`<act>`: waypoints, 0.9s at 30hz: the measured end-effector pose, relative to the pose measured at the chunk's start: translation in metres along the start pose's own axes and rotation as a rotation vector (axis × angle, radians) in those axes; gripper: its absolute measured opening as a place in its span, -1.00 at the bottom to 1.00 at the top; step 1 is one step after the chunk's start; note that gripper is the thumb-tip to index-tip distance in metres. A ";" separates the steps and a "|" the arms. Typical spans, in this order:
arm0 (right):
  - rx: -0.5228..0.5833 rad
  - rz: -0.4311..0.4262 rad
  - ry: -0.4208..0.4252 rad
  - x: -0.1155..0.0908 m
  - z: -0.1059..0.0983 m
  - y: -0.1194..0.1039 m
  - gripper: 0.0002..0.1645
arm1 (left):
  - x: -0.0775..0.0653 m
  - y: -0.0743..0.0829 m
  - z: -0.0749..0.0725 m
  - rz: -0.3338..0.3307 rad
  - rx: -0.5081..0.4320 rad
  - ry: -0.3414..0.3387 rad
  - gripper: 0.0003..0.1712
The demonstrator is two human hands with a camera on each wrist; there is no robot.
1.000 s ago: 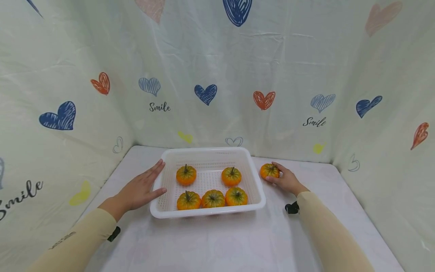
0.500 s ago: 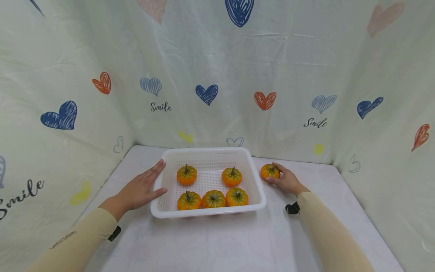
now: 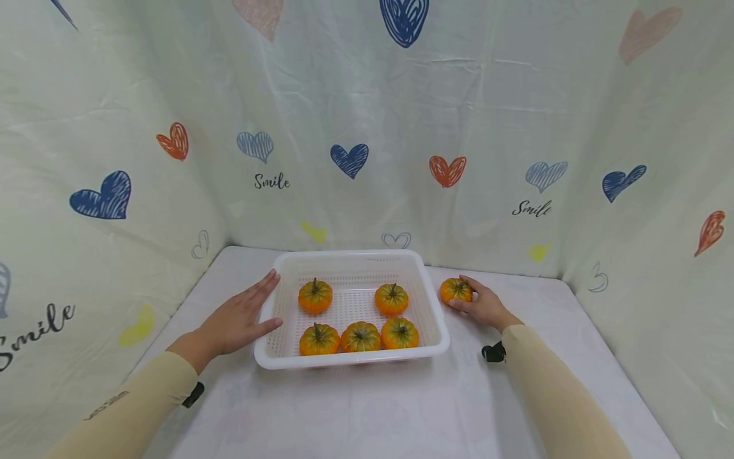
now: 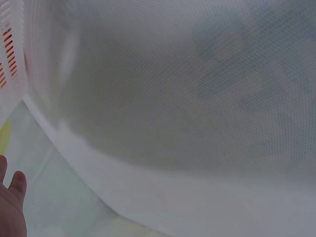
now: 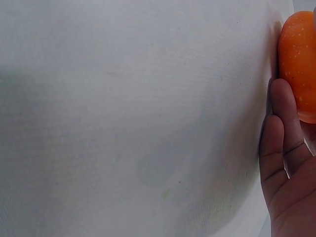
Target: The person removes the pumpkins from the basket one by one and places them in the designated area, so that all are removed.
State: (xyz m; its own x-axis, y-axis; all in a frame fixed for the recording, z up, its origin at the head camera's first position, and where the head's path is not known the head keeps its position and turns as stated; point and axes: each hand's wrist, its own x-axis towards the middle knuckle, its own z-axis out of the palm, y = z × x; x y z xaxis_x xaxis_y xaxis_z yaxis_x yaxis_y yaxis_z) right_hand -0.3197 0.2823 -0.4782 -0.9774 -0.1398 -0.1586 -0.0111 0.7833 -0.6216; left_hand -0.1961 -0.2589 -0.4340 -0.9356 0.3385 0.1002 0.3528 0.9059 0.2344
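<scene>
My right hand (image 3: 486, 307) grips a small orange-green pumpkin (image 3: 454, 290) on the table, just right of a white plastic basket (image 3: 344, 362). In the right wrist view the pumpkin (image 5: 298, 64) shows its orange side, with fingers (image 5: 284, 103) against it. My left hand (image 3: 235, 319) rests with straight, spread fingers on the basket's left rim. Inside the basket sit several similar pumpkins: two apart toward the back, one a back-left pumpkin (image 3: 315, 296) and one a back-right pumpkin (image 3: 392, 299), and a front row with a middle pumpkin (image 3: 360, 336).
A white cloth covers the table (image 3: 355, 414). Behind and at both sides hangs a pale curtain (image 3: 390, 102) printed with hearts and "Smile". Black straps are on both wrists. The left wrist view shows the basket's slotted wall (image 4: 11, 59) at its left edge.
Both hands, the basket and the pumpkins hold their places. Only a very slight shift of the head view is visible.
</scene>
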 end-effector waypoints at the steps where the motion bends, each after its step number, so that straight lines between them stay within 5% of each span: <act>1: 0.000 0.003 -0.001 0.000 0.000 0.000 0.14 | 0.000 0.000 0.000 0.001 -0.001 0.000 0.08; 27: 0.012 0.054 0.004 -0.001 0.001 0.000 0.20 | -0.001 0.003 -0.002 0.009 -0.008 0.024 0.05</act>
State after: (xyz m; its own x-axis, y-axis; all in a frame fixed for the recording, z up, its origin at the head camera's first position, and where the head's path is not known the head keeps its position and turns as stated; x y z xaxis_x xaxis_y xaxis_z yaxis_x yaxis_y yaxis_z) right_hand -0.3182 0.2815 -0.4789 -0.9772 -0.0949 -0.1897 0.0447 0.7821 -0.6216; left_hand -0.1938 -0.2575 -0.4313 -0.9319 0.3402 0.1258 0.3614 0.9006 0.2414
